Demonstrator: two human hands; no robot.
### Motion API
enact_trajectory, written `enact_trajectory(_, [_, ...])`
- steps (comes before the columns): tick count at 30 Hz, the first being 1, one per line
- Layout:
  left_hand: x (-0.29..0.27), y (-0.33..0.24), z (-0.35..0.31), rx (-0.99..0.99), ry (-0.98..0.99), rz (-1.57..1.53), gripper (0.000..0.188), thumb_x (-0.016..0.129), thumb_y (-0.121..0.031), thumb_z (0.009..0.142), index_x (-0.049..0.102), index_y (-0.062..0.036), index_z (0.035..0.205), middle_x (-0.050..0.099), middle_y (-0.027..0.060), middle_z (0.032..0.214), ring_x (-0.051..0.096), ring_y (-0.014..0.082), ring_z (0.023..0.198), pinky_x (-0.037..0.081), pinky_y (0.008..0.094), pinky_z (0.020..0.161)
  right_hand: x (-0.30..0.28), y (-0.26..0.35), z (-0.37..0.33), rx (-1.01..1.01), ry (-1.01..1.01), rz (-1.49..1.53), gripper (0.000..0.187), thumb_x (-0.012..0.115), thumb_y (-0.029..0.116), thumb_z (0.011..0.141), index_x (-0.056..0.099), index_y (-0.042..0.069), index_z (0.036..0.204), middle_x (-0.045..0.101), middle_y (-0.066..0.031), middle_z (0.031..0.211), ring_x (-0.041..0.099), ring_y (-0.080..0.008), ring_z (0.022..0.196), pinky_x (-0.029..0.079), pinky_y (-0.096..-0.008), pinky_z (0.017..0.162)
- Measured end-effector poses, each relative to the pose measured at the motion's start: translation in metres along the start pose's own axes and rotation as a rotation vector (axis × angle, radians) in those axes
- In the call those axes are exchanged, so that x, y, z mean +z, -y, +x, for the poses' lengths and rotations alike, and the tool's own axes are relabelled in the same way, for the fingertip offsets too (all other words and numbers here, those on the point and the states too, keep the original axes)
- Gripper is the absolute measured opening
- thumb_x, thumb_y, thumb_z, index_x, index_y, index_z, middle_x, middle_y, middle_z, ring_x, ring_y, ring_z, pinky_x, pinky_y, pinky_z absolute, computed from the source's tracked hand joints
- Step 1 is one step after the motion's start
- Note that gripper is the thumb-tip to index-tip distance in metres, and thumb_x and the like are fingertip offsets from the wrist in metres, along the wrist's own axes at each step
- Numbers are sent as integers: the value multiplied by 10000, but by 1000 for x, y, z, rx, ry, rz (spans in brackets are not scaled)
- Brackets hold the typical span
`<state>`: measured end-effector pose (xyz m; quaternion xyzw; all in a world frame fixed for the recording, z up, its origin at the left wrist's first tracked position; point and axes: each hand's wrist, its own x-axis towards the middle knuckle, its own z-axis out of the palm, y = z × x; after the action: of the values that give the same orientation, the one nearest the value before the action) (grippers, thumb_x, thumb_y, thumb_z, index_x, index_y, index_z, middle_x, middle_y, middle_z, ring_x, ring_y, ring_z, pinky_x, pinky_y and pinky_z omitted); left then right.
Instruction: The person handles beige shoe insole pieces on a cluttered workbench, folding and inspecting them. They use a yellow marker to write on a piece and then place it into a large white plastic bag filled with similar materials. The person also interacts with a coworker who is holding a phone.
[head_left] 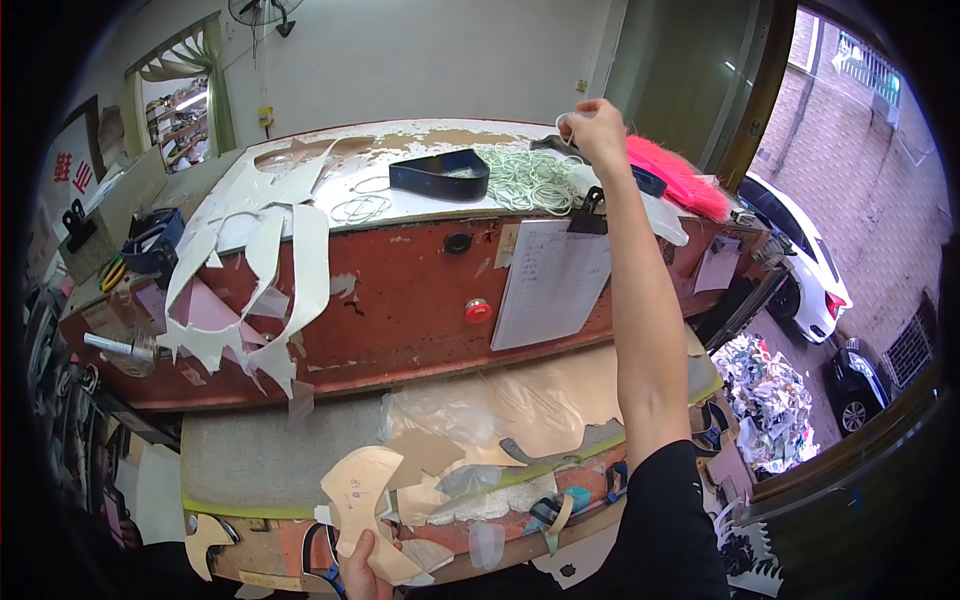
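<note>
On your far left, a blue tape roll (150,245) sits at the edge of the red machine's top surface (400,300), and long white offcut strips (290,270) hang down over its front face. Low in the view, your left hand (362,570) has its fingers closed around the bottom of a tan, boot-shaped pattern piece (360,500), held upright just above the lower work surface (260,460), where clear film and brown scraps lie.

Further right, a dark curved cutting die (440,175) rests on the top surface, touching a tangle of pale green cord loops (530,180). A red round button (478,310) sits on the machine's front, beside a clipboard sheet (550,285) hung from a black clip.

Your right arm reaches up and away from you. Your right hand (598,130) is curled at the far edge of the top surface, gripping a small pale loop (563,122); what else it holds I cannot tell. Just right of it lies a bright pink fringed piece (680,175). The two hands are well apart. Beyond the doorway, a white car (800,255) stands outside.
</note>
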<state>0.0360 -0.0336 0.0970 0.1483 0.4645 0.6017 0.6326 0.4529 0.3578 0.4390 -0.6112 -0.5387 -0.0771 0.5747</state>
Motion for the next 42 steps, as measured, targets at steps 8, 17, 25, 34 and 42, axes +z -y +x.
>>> enact_trajectory(8, [-19, -22, -16, 111, -68, -12, 482, 587, -83, 953, 419, -64, 1405, 653, 171, 1168, 693, 251, 949, 597, 362, 719, -15, 87, -162, 130, 636, 1086, 515, 452, 44, 941, 449, 0, 1454, 529, -190, 1412, 639, -319, 1142, 565, -451, 916])
enact_trajectory(17, [-47, -32, -37, 66, 38, -23, 414, 590, -97, 960, 503, 26, 1345, 674, 155, 1078, 704, 235, 910, 610, 362, 742, 4, 116, -570, 1299, 1008, 1399, 810, 665, -43, 902, 200, 131, 1542, 488, -150, 1422, 565, -249, 1247, 556, -439, 958])
enact_trajectory(25, [-107, -59, -58, -56, 177, 124, 387, 627, -97, 952, 544, 39, 1304, 692, 127, 1029, 716, 208, 747, 621, 321, 657, -10, 160, -587, 1350, 832, 1326, 882, 709, -12, 878, 170, 162, 1554, 537, -183, 1351, 541, -268, 1248, 478, -448, 1038])
enact_trajectory(34, [-156, -113, -80, -224, 661, 931, 220, 652, -127, 943, 706, 8, 1108, 738, 76, 886, 684, 117, 734, 553, 301, 695, 9, 187, -547, 478, 1383, 980, 894, 844, 88, 760, 360, 90, 1512, 540, -213, 1384, 540, -269, 1279, 472, -391, 1036])
enact_trajectory(42, [-165, -133, -84, -145, 729, 377, 285, 649, -130, 947, 641, 53, 1165, 734, 156, 1002, 731, 225, 837, 594, 326, 734, 13, 168, -648, 949, 2025, 951, 401, 609, 252, 978, 578, 46, 1321, 682, -85, 990, 641, -165, 878, 523, -313, 816])
